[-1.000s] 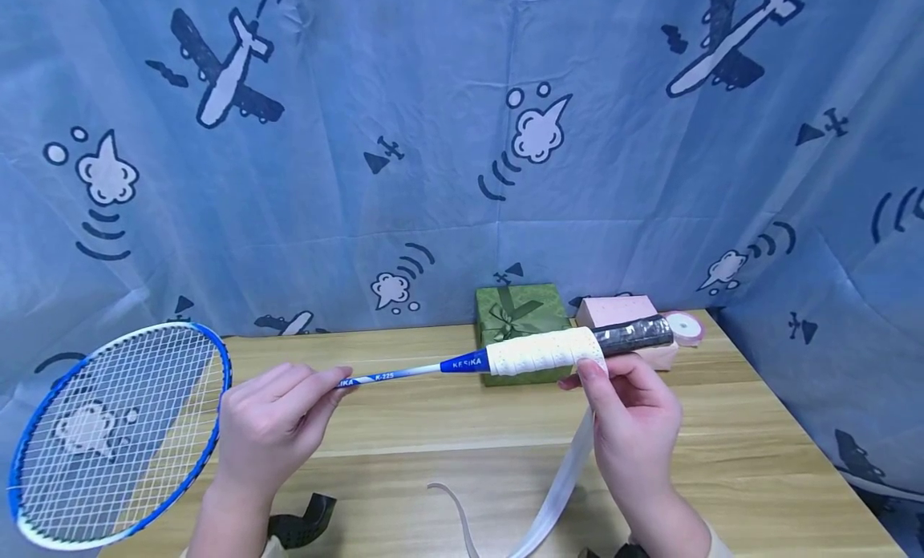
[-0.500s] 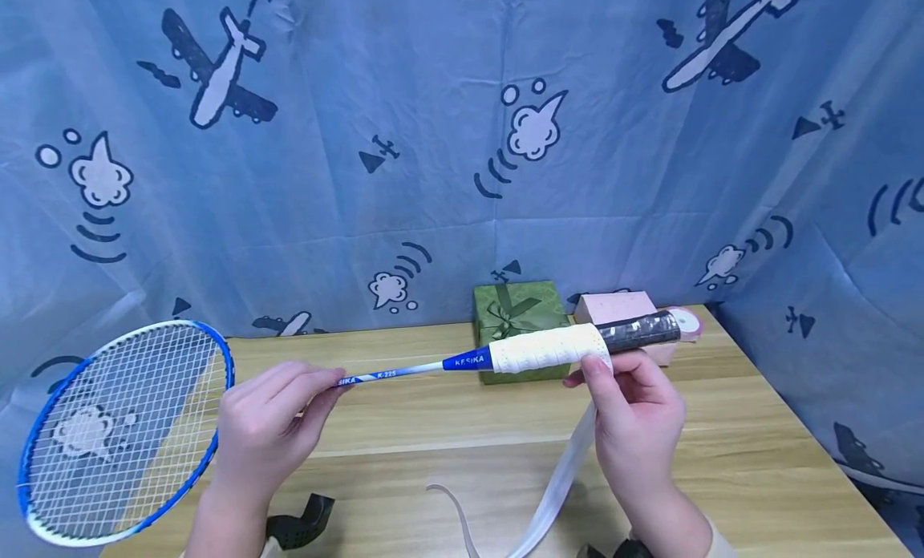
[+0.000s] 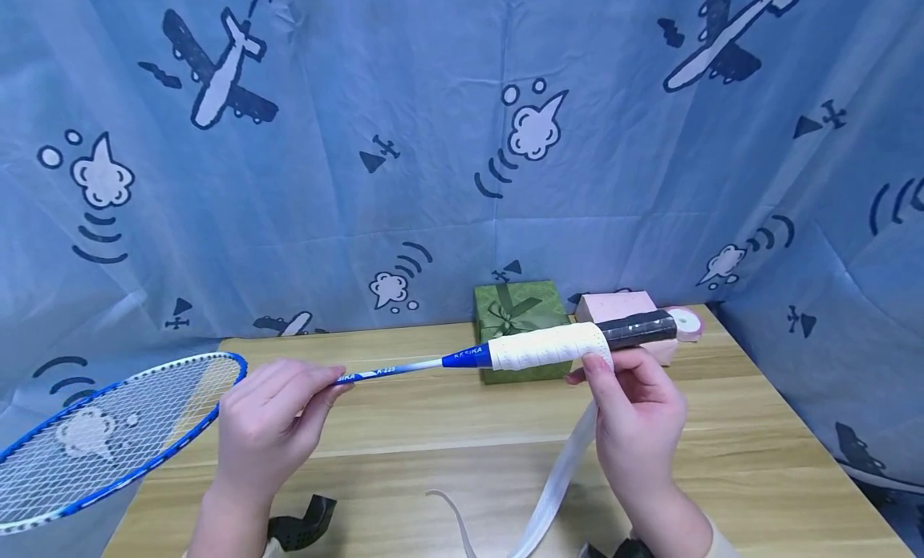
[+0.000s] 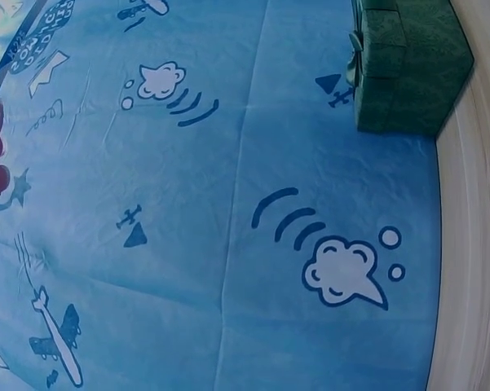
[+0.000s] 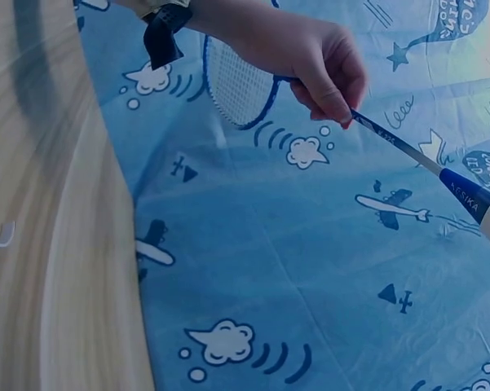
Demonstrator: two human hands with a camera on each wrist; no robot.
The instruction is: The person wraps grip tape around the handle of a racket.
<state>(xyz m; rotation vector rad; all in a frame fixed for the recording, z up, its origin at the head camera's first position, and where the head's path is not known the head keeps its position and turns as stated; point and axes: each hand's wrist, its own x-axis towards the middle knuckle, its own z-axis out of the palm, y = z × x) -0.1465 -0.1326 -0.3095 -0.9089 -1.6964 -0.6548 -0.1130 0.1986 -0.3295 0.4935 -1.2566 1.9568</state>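
Note:
A blue and white badminton racket (image 3: 404,369) is held level above the table, its strung head at the left. My left hand (image 3: 270,418) pinches the shaft between thumb and fingers; the right wrist view shows this left hand (image 5: 322,69) too. White grip tape (image 3: 545,347) covers the handle from the blue cone to past its middle. Beyond it the black handle end (image 3: 642,329) is bare of tape. With thumb and fingers my right hand (image 3: 638,414) pinches the tape at the wrap's edge. A loose tape tail (image 3: 559,482) hangs down toward the table.
A green gift box (image 3: 520,305) with a bow stands at the back of the wooden table (image 3: 758,446). Right of it are a pink box (image 3: 613,304) and a roll of tape or ribbon (image 3: 687,324). A blue patterned curtain (image 3: 433,181) hangs behind.
The racket has rolled about its shaft, so its head now looks flatter and tilted. The handle has shifted slightly right. Both hands keep nearly the same places.

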